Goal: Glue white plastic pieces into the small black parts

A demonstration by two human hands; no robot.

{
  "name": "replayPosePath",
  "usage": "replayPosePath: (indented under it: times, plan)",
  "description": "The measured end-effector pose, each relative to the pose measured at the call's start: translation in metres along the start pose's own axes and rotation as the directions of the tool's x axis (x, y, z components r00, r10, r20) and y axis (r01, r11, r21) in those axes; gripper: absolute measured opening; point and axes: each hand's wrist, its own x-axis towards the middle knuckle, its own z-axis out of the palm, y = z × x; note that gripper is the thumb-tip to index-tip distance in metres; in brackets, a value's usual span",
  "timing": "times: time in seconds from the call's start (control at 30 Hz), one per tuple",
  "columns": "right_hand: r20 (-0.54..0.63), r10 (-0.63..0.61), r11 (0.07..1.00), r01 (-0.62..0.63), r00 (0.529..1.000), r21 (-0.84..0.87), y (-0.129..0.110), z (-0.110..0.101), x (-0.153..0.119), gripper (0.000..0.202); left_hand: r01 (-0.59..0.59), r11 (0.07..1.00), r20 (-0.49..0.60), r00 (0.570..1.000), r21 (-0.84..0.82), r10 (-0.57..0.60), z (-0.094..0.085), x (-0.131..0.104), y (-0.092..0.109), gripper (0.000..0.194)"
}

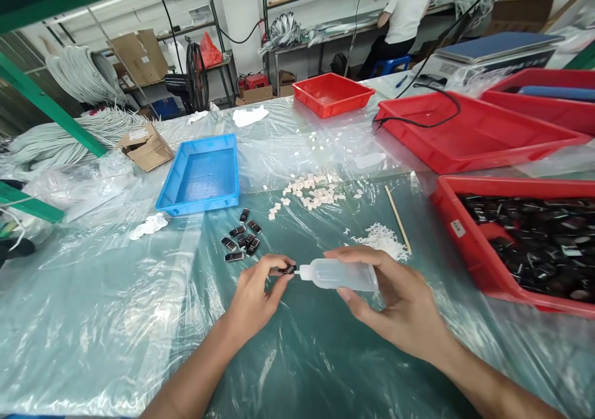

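Note:
My left hand (255, 295) pinches a small black part (287, 269) between thumb and fingertips. My right hand (390, 301) grips a translucent squeeze bottle (341, 275) lying sideways, its nozzle touching the black part. Both hands hover just above the plastic-covered green table (302, 357). A cluster of several similar black parts (242, 242) lies just beyond my left hand. Small white pieces (313, 193) are scattered farther back, and a pile of tiny white bits (383, 240) sits beyond my right hand.
An empty blue tray (201, 174) is back left. A red bin of black parts (525, 242) stands at right, more red trays (469, 131) behind it. A thin wooden stick (397, 217) lies near the white bits. A seated person (404, 16) works at a far bench.

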Motion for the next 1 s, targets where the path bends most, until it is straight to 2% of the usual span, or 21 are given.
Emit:
replayPosePath:
  times: [0.1, 0.23, 0.47, 0.57, 0.63, 0.73, 0.87, 1.0]
  plan:
    - [-0.003, -0.108, 0.992, 0.107, 0.994, -0.065, -0.001, 0.003, 0.000, 0.041, -0.022, 0.999, 0.015, 1.000, 0.024, 0.022, -0.001, 0.000, 0.001, 0.010]
    - [0.033, -0.281, 0.937, 0.282, 0.959, -0.208, -0.001, 0.004, -0.003, 0.050, -0.023, 0.997, 0.043, 0.999, 0.069, 0.020, -0.001, 0.000, 0.002, 0.010]
    - [0.105, -0.351, 0.874, 0.365, 0.931, -0.320, -0.001, 0.002, -0.012, 0.048, -0.022, 0.998, 0.073, 0.997, 0.053, 0.018, 0.000, 0.000, 0.005, 0.012]
    - [0.074, -0.295, 0.925, 0.304, 0.953, -0.227, -0.003, 0.000, -0.009, 0.047, -0.001, 0.999, 0.076, 0.997, 0.036, -0.002, 0.000, -0.001, 0.005, 0.008]
    - [0.040, -0.181, 0.978, 0.184, 0.983, -0.098, -0.003, -0.002, -0.006, 0.044, 0.038, 0.999, 0.069, 0.997, 0.007, -0.038, -0.001, -0.001, 0.005, 0.006]
    - [0.000, -0.048, 0.999, 0.048, 0.999, 0.005, -0.003, -0.006, -0.001, 0.039, 0.096, 0.994, 0.034, 0.995, -0.056, -0.095, -0.002, -0.001, 0.004, 0.010]
    - [-0.007, -0.018, 1.000, 0.018, 1.000, 0.017, -0.004, -0.007, 0.001, 0.035, 0.127, 0.985, 0.064, 0.991, -0.118, -0.120, -0.003, 0.000, 0.003, 0.020]
    - [0.001, -0.033, 0.999, 0.033, 0.999, 0.014, -0.004, -0.005, 0.000, 0.034, 0.264, 0.960, 0.117, 0.960, -0.090, -0.253, -0.006, 0.001, 0.005, 0.032]
